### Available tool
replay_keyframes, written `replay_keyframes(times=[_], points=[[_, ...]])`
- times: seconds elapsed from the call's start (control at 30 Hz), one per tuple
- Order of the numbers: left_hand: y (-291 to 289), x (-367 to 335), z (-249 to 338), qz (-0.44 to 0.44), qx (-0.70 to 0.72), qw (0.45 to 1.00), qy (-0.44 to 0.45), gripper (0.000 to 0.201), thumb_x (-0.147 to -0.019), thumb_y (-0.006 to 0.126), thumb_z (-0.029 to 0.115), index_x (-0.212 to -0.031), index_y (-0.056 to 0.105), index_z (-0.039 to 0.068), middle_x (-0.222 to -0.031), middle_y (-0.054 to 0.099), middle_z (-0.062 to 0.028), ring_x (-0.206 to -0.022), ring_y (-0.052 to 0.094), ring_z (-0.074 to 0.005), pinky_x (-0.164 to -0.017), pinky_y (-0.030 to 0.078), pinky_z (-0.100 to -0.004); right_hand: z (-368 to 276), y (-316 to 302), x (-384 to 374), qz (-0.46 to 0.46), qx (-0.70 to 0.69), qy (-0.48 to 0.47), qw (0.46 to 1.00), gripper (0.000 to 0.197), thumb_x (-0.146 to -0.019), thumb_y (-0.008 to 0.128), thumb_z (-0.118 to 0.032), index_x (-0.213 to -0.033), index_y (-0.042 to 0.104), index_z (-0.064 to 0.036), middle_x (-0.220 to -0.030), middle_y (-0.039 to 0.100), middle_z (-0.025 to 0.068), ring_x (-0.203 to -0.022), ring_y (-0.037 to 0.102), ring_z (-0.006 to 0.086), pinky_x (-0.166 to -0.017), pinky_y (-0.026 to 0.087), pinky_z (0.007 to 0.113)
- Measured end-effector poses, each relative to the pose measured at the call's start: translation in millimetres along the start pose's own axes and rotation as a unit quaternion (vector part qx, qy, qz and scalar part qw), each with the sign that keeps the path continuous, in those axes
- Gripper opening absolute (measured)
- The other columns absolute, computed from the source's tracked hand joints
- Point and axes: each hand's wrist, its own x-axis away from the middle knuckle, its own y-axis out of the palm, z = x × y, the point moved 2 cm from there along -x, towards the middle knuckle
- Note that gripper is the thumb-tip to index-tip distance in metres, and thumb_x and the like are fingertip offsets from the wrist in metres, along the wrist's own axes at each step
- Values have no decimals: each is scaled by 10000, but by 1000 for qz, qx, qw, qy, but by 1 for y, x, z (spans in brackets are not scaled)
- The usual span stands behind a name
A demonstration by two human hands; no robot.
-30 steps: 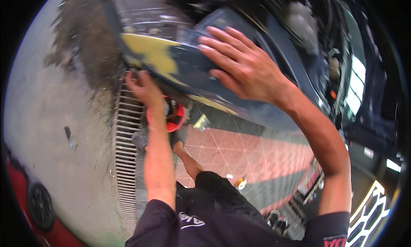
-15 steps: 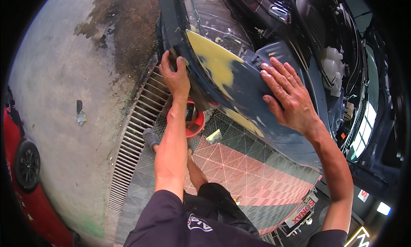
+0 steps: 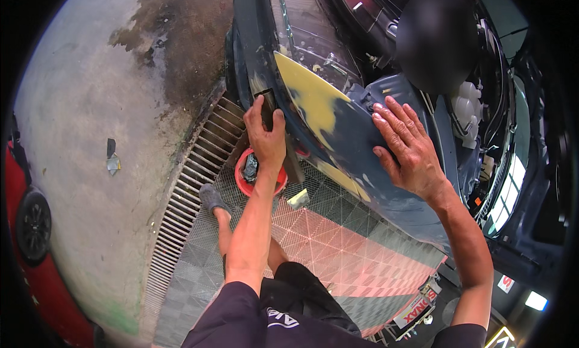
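My left hand (image 3: pixel 267 137) pinches a dark flat sanding block (image 3: pixel 266 107) between thumb and fingers. It presses the block to the car's dark bumper (image 3: pixel 250 52), where a pale scuffed patch shows beside it. The block's far face is hidden. Fingers stretched, my right hand (image 3: pixel 413 152) lies flat on the dull blue-grey fender (image 3: pixel 356 137). Left of that hand, yellow filler (image 3: pixel 310 85) spreads over the panel in uneven patches.
Below my left hand stands a red bucket (image 3: pixel 242 182) with dark, wet-looking stuff inside. A small yellow-grey piece (image 3: pixel 298 199) lies on the tiled mat. A drain grate (image 3: pixel 187 191) runs along the left. Further left is a red car (image 3: pixel 54 300). The engine bay holds a white reservoir (image 3: pixel 467 116).
My left hand has moved down and to the right along the bumper with the block. The right hand stays flat on the fender. The view has shifted slightly.
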Motion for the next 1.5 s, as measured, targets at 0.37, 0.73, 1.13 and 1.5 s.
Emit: replay_keyframes(times=[0.37,0.73,1.13,1.5], points=[[18,2,-6,14,13,1000,11,499,-1019,739,140,-1495,638,31,-1408,645,-188,-1324,602,-372,-1149,467,-479,2,-10,6,8,7,-21,1000,576,-1060,695,-281,-1539,591,21,-1609,583,201,-1596,438,388,-1338,311,547],[12,-25,0,-7,23,1000,-1,495,-1048,689,135,-1523,599,29,-1424,619,-208,-1356,590,-402,-1162,464,-496,1,0,10,33,-27,-16,999,581,-1073,691,-248,-1573,543,8,-1657,538,177,-1607,428,369,-1335,309,558],[9,-61,2,-3,10,999,31,490,-1042,700,140,-1510,608,25,-1392,632,-203,-1332,602,-390,-1154,467,-477,-1,-4,2,37,-18,-16,999,554,-1073,692,-260,-1547,581,5,-1644,558,174,-1610,423,364,-1337,307,554],[21,-66,-4,20,34,999,-10,509,-1000,760,136,-1494,656,73,-1389,642,-179,-1293,618,-357,-1143,482,-462,6,-12,4,13,-14,-18,1000,587,-1034,739,-214,-1551,572,9,-1646,554,184,-1603,430,388,-1321,322,574]])
